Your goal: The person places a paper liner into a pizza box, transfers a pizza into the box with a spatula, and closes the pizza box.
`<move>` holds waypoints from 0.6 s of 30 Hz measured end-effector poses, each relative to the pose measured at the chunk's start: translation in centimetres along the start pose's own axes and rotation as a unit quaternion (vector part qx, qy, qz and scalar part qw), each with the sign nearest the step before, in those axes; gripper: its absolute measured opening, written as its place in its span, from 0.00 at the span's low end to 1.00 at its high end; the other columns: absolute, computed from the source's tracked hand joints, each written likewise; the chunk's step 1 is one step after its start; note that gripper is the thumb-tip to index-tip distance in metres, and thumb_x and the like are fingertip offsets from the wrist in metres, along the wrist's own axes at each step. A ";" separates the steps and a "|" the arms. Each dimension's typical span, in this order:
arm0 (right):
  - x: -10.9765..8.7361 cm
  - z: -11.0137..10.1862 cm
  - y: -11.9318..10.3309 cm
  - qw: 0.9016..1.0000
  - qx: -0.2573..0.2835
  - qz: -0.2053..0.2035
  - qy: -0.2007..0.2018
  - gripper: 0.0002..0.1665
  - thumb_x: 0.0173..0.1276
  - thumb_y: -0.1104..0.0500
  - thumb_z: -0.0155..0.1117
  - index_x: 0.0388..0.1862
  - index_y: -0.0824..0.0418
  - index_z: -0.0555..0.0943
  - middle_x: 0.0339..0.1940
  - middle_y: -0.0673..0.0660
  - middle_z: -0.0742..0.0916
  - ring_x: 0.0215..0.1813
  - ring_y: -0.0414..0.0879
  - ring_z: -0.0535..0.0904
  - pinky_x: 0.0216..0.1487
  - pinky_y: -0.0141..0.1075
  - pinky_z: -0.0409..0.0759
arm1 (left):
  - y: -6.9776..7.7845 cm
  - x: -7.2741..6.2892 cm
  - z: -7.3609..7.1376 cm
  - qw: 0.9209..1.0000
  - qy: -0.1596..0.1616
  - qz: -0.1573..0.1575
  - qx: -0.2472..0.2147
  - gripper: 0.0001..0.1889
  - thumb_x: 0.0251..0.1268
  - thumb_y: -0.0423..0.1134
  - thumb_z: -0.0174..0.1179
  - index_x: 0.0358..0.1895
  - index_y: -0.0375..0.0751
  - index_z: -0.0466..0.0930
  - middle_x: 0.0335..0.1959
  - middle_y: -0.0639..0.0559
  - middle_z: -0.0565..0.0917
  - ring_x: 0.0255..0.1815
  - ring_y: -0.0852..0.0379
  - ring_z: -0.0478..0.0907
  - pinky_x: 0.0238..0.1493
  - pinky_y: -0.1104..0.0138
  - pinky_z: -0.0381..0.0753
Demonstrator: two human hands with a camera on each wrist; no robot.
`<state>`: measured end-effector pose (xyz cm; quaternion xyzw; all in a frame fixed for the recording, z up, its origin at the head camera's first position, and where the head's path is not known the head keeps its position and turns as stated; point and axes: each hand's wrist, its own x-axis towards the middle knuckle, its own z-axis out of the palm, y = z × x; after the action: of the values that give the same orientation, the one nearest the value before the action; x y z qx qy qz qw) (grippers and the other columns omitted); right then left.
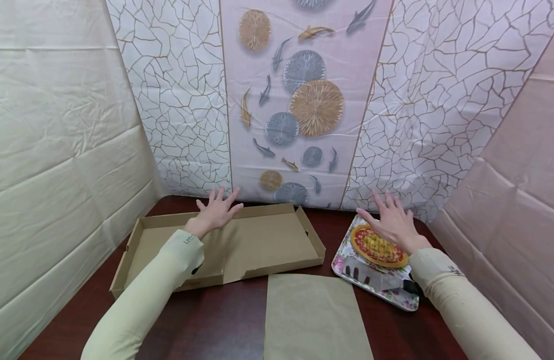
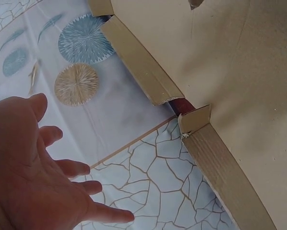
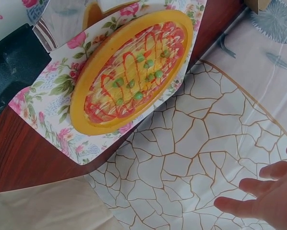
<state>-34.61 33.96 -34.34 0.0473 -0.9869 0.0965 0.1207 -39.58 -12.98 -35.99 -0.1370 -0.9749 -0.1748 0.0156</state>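
Observation:
Above the open cardboard box [image 1: 267, 240] my left hand [image 1: 215, 214] hovers with fingers spread, touching nothing. In the left wrist view that hand [image 2: 42, 177] is apart from the box's low walls [image 2: 141, 62]. My right hand [image 1: 395, 226] is held, fingers spread, over the floral tray [image 1: 344, 250] on the right. On this tray lies an oval pizza [image 1: 371, 245], seen whole in the right wrist view, with red sauce, yellow topping and green bits. Beside it rests a slotted metal spatula [image 1: 367, 275] with a black handle [image 1: 412, 287].
A sheet of brown paper [image 1: 313, 320] lies on the dark red table [image 1: 213, 320], in front of the box and tray. Patterned cloth [image 1: 286, 165] hangs behind the table, and plain pale cloth [image 1: 65, 150] hangs at both sides.

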 end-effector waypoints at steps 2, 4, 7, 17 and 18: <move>0.0 0.0 0.0 1.000 0.000 -0.001 0.002 0.54 0.67 0.24 0.37 0.80 0.53 0.40 0.78 0.73 0.46 0.76 0.74 0.41 0.62 0.76 0.43 | 0.0 0.0 0.1 1.000 0.002 0.002 -0.003 0.33 0.75 0.62 0.34 0.78 0.61 0.39 0.79 0.37 0.34 0.78 0.32 0.26 0.62 0.24 0.32; 0.1 0.1 0.0 1.000 -0.001 -0.002 0.006 0.54 0.67 0.24 0.37 0.80 0.53 0.41 0.78 0.73 0.47 0.76 0.74 0.42 0.62 0.76 0.44 | 0.1 -0.1 0.2 1.000 0.003 0.007 -0.004 0.33 0.75 0.61 0.34 0.78 0.61 0.39 0.79 0.36 0.34 0.78 0.32 0.28 0.63 0.24 0.35; 0.1 0.2 0.0 1.000 -0.004 -0.004 0.008 0.53 0.68 0.25 0.38 0.80 0.54 0.41 0.78 0.73 0.48 0.76 0.74 0.42 0.62 0.77 0.44 | 0.4 -0.1 0.3 1.000 0.004 0.011 -0.002 0.33 0.75 0.60 0.36 0.78 0.60 0.40 0.79 0.35 0.35 0.78 0.32 0.29 0.64 0.25 0.38; 0.1 0.2 0.1 1.000 -0.004 -0.003 0.006 0.54 0.68 0.24 0.36 0.80 0.55 0.41 0.78 0.73 0.48 0.76 0.74 0.41 0.62 0.77 0.44 | 1.2 -0.4 0.5 0.999 -0.001 0.037 -0.008 0.32 0.76 0.57 0.38 0.78 0.57 0.41 0.78 0.33 0.36 0.78 0.33 0.32 0.68 0.31 0.47; 0.1 0.2 0.1 1.000 -0.003 -0.003 0.006 0.54 0.68 0.25 0.37 0.80 0.55 0.41 0.78 0.73 0.48 0.76 0.74 0.41 0.62 0.77 0.43 | 1.3 -0.5 0.5 0.999 0.000 0.040 -0.007 0.32 0.76 0.56 0.38 0.78 0.57 0.41 0.78 0.33 0.37 0.78 0.33 0.32 0.68 0.32 0.48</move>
<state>-34.72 33.98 -34.54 0.0493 -0.9863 0.0934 0.1265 -38.78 -11.78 -36.09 -0.1763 -0.9673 -0.1811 0.0216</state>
